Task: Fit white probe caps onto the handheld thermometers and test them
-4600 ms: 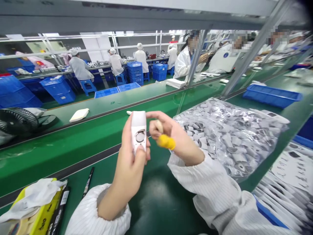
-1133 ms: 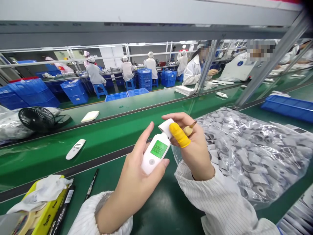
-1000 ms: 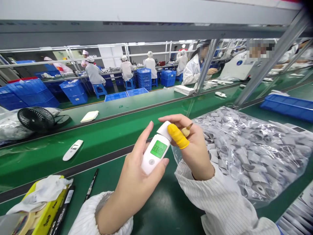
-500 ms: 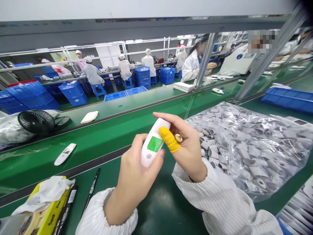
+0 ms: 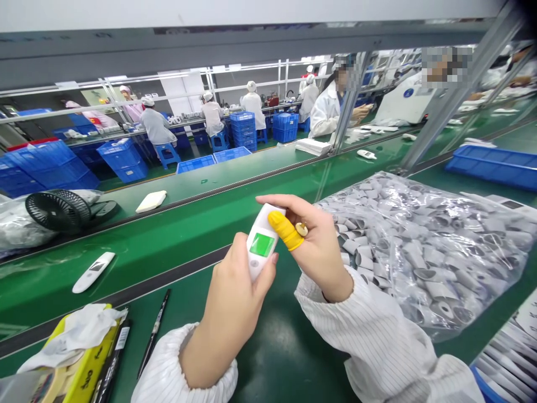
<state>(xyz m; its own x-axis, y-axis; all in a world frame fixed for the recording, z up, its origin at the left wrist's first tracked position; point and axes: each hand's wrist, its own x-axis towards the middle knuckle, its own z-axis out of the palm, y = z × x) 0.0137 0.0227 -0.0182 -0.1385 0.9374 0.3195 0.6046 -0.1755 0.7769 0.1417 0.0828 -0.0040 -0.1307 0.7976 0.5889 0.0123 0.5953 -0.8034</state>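
Note:
A white handheld device (image 5: pixel 254 265) with a lit green screen is held up over the green workbench, tilted with its top to the right. Around its lower end are the fingers and thumb of my left hand (image 5: pixel 232 296). My right hand (image 5: pixel 314 238) grips the upper end, with a yellow cover on the thumb lying on the device's face. A small ring-shaped, pale piece sits against the right hand beside that cover. The back of the device is hidden.
A clear bag of grey-white parts (image 5: pixel 436 252) lies at the right, near a blue tray (image 5: pixel 495 168). Another white device (image 5: pixel 93 272) lies on the green belt (image 5: pixel 176 238). Pens and a yellow box (image 5: pixel 86 375) are at lower left, a black fan (image 5: pixel 59 210) behind.
The held device and both hands have shifted slightly left, and the device looks more upright. The device on the belt has moved left and a little nearer.

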